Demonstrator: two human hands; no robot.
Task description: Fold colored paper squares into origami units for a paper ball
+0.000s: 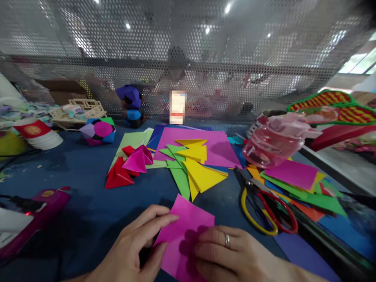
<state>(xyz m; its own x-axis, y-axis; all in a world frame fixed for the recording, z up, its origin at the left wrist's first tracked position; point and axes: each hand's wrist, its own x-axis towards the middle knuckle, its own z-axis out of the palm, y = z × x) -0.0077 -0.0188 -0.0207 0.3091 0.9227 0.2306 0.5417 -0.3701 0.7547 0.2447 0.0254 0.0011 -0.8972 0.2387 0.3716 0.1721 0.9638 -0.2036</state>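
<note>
Pink sheet (188, 213) is lying bottom centre of the frame. Left hand (139, 237) is touching its left edge, thumb and fingers parted. Right hand (235, 250) is resting bent fingers over its right side; grip, cannot tell. Scissors (266, 193) are lying lower right, yellow folded papers (205, 176) mid-frame. Mesh screen (117, 47) is spanning the top.

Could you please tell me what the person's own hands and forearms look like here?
The left hand is ungloved, and no ring shows on it. The right hand is also ungloved, with a plain, silver-coloured ring on one finger. No sleeve shows on either forearm.
</note>
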